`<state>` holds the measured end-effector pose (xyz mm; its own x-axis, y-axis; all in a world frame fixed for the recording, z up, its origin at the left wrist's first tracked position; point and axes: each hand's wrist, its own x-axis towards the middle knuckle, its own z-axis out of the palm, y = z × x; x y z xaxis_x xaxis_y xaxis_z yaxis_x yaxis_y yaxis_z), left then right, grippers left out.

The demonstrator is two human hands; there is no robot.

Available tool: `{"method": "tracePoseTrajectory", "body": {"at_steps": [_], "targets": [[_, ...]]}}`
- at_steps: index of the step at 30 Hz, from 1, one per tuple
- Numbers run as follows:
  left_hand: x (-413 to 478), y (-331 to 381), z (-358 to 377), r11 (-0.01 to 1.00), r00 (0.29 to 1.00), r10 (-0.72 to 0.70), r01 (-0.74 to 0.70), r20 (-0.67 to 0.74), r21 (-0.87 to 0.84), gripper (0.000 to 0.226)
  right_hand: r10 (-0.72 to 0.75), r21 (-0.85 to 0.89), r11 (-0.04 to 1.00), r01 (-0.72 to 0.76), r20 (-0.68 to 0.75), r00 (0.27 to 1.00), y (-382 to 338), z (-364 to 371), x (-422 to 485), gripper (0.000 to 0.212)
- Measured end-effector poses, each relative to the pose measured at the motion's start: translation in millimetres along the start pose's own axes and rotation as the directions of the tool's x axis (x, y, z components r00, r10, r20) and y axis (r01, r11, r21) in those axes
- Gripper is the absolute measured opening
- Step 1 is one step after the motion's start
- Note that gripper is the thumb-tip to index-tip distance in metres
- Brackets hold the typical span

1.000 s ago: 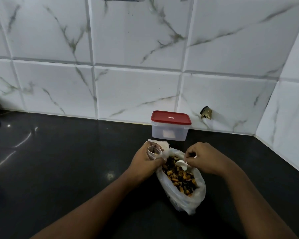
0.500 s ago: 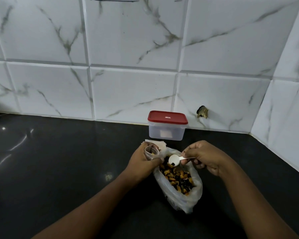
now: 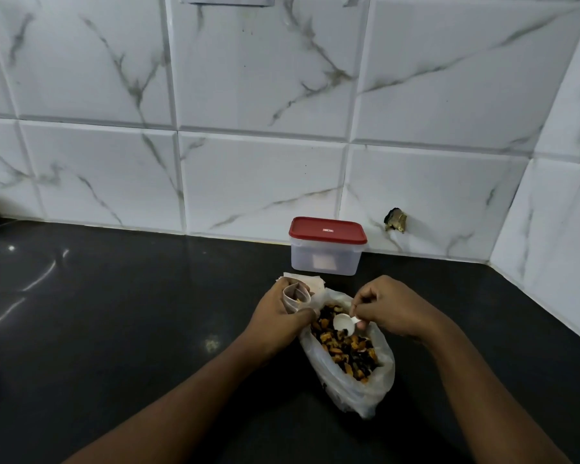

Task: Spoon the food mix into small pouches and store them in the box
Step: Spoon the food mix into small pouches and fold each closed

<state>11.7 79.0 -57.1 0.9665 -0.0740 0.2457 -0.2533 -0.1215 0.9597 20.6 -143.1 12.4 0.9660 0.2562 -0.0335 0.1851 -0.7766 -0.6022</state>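
The left hand (image 3: 282, 318) holds a small pouch (image 3: 293, 296) upright. Its fingers are curled around the pouch and keep the mouth open, and a little food seems to lie inside already. The right hand (image 3: 390, 306) pinches the handle of a white spoon (image 3: 344, 322) between thumb and fingers. The bowl of the spoon looks empty and hangs just over the mix (image 3: 349, 349) in the open bag (image 3: 345, 396), which lies on the counter (image 3: 114, 329).

The relation that matters is this: the pouch is to the left of the spoon and a little farther from the person, just past the left edge of the bag. The long axis of the spoon runs nearly left to right, with the handle on the right and the bowl pointing toward the pouch. So I judge that the spoon must first dip down into the mix and then travel a short way left and up to the pouch mouth.

More flat pouches (image 3: 312, 283) lie behind the left hand. The box (image 3: 325, 262) stands near the wall, behind both hands, with its red lid (image 3: 327, 230) on.
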Motion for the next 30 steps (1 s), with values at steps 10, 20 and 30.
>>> {"method": "tracePoseTrajectory", "body": {"at_steps": [10,20,30], "targets": [[0.8,0.5,0.7,1.0,1.0,0.015,-0.015,0.0,0.02,0.028,0.078,0.278,0.958,-0.074,-0.002,0.997,2.3,7.9,5.4,0.015],[-1.1,1.5,1.3,1.0,1.0,0.015,-0.015,-0.007,0.017,0.028,0.168,0.661,0.738,-0.133,0.01,0.986,20.5,-5.6,14.0,0.014],[-2.6,2.7,3.1,0.998,0.999,0.046,-0.046,0.014,0.038,0.032,-0.184,0.481,0.848,0.223,-0.127,0.975,-10.4,15.7,-3.1,0.014]]}}
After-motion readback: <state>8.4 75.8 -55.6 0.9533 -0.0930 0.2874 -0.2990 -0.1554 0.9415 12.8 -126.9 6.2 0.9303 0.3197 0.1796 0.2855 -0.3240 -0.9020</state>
